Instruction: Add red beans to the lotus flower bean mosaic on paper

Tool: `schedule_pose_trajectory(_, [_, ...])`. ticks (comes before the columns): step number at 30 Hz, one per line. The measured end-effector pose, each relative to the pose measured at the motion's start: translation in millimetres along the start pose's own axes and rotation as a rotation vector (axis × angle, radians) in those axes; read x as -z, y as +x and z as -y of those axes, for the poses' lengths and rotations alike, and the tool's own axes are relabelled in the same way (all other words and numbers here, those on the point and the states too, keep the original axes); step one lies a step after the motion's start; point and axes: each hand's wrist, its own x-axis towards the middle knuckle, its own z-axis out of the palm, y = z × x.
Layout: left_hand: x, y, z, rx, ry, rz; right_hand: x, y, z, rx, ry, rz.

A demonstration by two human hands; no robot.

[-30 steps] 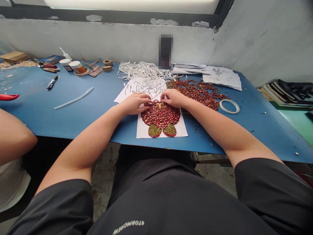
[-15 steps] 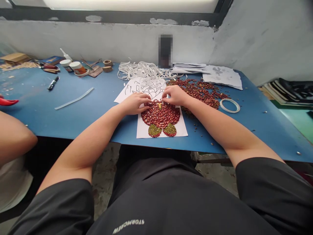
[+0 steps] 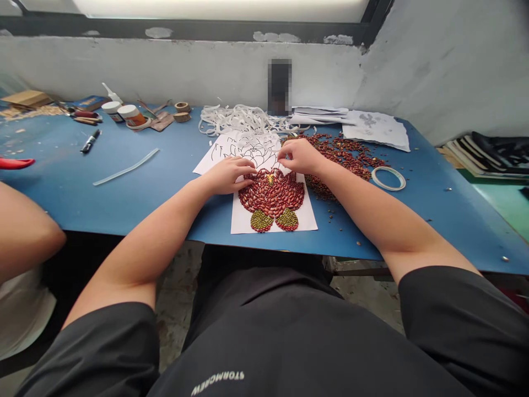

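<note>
A flower picture made of red beans [image 3: 270, 194], with two leaves of green beans [image 3: 262, 220], covers much of a white sheet [image 3: 240, 226] near the table's edge. My left hand [image 3: 233, 174] rests at the flower's upper left edge, fingers stretched out and a little apart. Over the upper right edge, my right hand [image 3: 301, 156] has its thumb and fingertips pinched together; what lies between them is too small to make out. Behind the hands is a sheet with a black line drawing [image 3: 243, 149]. Loose red and green beans [image 3: 345, 157] are heaped right of my right hand.
White paper strips [image 3: 235, 118] lie at the back beside folded papers [image 3: 376, 128]. A tape roll [image 3: 388, 178] sits right of the beans. To the left are a clear glue stick [image 3: 126, 167], a marker [image 3: 90, 141] and jars [image 3: 131, 115]. Another person's arm [image 3: 27, 231] is at far left.
My right hand has shifted slightly up and to the right, off the flower's top edge. My left hand has stayed in place. The red object at far left has moved a little.
</note>
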Motion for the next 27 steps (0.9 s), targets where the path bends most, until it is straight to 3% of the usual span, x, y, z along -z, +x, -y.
schedule_pose_trajectory(3, [0.2,0.2,-0.1,-0.008,0.001,-0.002,7.8,0.5,-12.4,-0.107,-0.035,-0.004])
schedule_pose_trajectory(8, [1.3,0.8,-1.1,-0.016,0.006,0.002,21.1,-3.0,-36.9,-0.242,-0.051,0.151])
schedule_pose_trajectory(13, [1.2,0.6,-1.1,-0.002,-0.002,0.008,23.8,-4.9,-48.1,-0.19,-0.004,0.2])
schedule_pose_trajectory(20, [1.5,4.6,-3.6,-0.008,0.0,0.021,8.2,-0.6,-49.7,-0.114,-0.041,0.182])
schedule_pose_trajectory(27, [3.2,31.2,-12.5,0.019,0.008,0.036,7.2,-2.1,-49.1,-0.145,-0.06,0.146])
